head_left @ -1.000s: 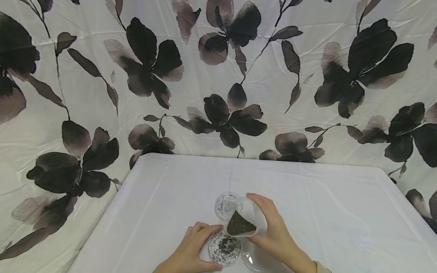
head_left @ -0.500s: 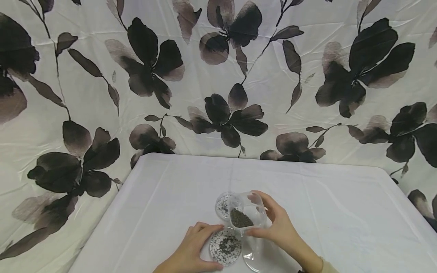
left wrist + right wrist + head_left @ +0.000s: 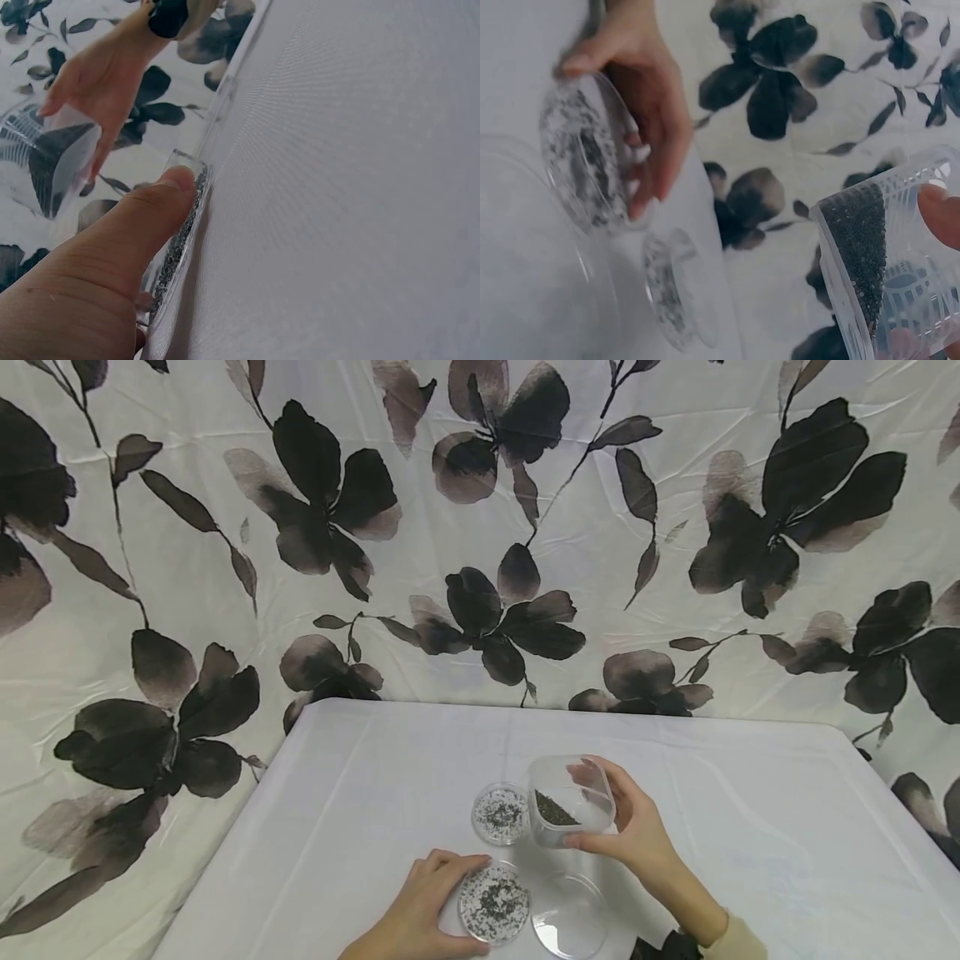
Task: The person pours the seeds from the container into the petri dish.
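My left hand (image 3: 423, 906) holds a petri dish (image 3: 520, 923) by its rim, thumb on the near side and fingers on the far side. Dark specks lie scattered over white inside the dish, densest at its middle. In the left wrist view the thumb (image 3: 127, 232) presses the dish's side wall. My right hand (image 3: 641, 831) grips a clear plastic tub (image 3: 551, 838), raised and tilted, with fine dark granules (image 3: 859, 244) heaped in one corner. Behind the first dish is a second petri dish (image 3: 482, 828) with similar specks, just left of the tub.
An empty clear round dish or lid (image 3: 573, 914) lies right of the held dish. All rests on a white-covered table (image 3: 360, 777), with a floral cloth (image 3: 615, 568) hanging behind its back edge. A dark object (image 3: 667, 947) shows by the right forearm.
My right hand has carried the tub up and right, away from over the dishes, and tipped it back, uncovering the rear dish and the empty round piece. The left hand stays put.
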Motion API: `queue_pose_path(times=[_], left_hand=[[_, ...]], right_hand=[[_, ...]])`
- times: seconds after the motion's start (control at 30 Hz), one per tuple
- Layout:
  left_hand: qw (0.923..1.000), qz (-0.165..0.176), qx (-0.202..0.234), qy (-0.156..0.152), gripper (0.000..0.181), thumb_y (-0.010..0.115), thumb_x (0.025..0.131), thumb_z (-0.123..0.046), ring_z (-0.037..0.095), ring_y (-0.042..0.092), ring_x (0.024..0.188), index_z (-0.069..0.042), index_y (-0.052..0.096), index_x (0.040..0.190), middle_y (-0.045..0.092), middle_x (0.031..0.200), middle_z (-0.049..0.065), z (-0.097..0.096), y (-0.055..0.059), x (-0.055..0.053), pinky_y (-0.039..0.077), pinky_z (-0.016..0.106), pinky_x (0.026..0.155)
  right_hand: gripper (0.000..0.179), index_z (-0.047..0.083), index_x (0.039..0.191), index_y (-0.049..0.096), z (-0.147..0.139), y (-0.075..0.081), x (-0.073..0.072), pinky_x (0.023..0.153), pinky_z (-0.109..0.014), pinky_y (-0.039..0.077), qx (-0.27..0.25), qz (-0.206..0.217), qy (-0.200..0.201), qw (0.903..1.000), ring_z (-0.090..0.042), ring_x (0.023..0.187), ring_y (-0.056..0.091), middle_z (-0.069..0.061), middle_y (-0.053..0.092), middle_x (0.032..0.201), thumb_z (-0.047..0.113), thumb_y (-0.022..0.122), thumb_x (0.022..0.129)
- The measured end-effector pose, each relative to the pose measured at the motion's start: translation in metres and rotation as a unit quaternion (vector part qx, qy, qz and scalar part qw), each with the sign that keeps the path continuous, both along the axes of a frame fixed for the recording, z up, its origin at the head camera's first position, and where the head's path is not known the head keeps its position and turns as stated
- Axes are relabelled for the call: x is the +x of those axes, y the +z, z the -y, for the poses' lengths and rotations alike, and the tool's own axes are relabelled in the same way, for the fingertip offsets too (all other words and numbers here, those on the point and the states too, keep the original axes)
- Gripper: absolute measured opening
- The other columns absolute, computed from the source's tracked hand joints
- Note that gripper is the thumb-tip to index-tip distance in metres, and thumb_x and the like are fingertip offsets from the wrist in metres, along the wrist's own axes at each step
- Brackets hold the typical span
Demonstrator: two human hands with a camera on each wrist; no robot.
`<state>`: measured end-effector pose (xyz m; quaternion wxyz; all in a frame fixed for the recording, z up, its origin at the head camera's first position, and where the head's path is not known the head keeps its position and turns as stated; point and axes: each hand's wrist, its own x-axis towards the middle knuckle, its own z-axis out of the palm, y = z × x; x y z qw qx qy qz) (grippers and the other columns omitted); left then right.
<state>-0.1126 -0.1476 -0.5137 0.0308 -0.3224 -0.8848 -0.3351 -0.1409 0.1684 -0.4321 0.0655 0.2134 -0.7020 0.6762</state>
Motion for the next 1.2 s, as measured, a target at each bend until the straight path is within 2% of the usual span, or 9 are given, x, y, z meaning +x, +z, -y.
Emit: queue_pose_path(times=[0.23,0.53,0.77,0.93,1.2], left_hand=[[0.9999,0.014,-0.004,0.003,0.089,0.082,0.068,-0.062,0.006,0.039,0.108,-0.031,0.048,0.144,0.051,0.122,-0.014,0.0,0.001,0.001,0.042,0.034,0.087],[0.9993,0.038,-0.005,0.004,0.089,0.081,0.068,-0.063,0.007,0.038,0.108,-0.032,0.047,0.144,0.05,0.124,-0.014,0.0,0.002,0.001,0.042,0.034,0.087],[0.9993,0.037,-0.004,0.004,0.088,0.081,0.069,-0.063,0.008,0.038,0.107,-0.033,0.047,0.144,0.049,0.122,-0.014,0.0,0.002,0.001,0.042,0.034,0.086],[0.9995,0.031,-0.006,0.004,0.089,0.081,0.068,-0.064,0.007,0.038,0.108,-0.033,0.046,0.145,0.05,0.123,-0.015,0.0,0.001,0.001,0.042,0.034,0.087],[0.9997,0.025,-0.004,0.003,0.088,0.081,0.069,-0.063,0.007,0.039,0.108,-0.032,0.047,0.144,0.051,0.122,-0.014,0.001,0.002,0.001,0.042,0.035,0.087]], right_hand=[[0.09,0.0,0.146,0.039,-0.032,0.001,-0.016,0.099,-0.023,0.045,0.004,0.018,-0.028,0.9994,-0.017,0.129,0.05,-0.019,0.053,0.14,-0.016,0.081,0.068],[0.086,0.004,0.15,0.036,-0.086,-0.013,-0.037,0.098,-0.019,0.044,0.012,0.043,-0.05,0.9977,-0.012,0.131,0.047,-0.01,0.052,0.144,-0.015,0.076,0.076],[0.085,0.003,0.151,0.033,-0.121,-0.031,-0.044,0.099,-0.015,0.039,0.015,0.043,-0.056,0.9974,-0.008,0.131,0.045,-0.004,0.053,0.144,-0.016,0.073,0.078],[0.085,0.003,0.151,0.032,-0.143,-0.048,-0.047,0.093,-0.015,0.046,-0.002,0.065,-0.063,0.9959,-0.004,0.13,0.046,0.001,0.054,0.142,-0.017,0.071,0.079],[0.085,0.005,0.152,0.031,-0.161,-0.065,-0.048,0.096,-0.012,0.042,-0.038,0.113,-0.064,0.9909,0.001,0.128,0.045,0.005,0.056,0.139,-0.016,0.07,0.08]])
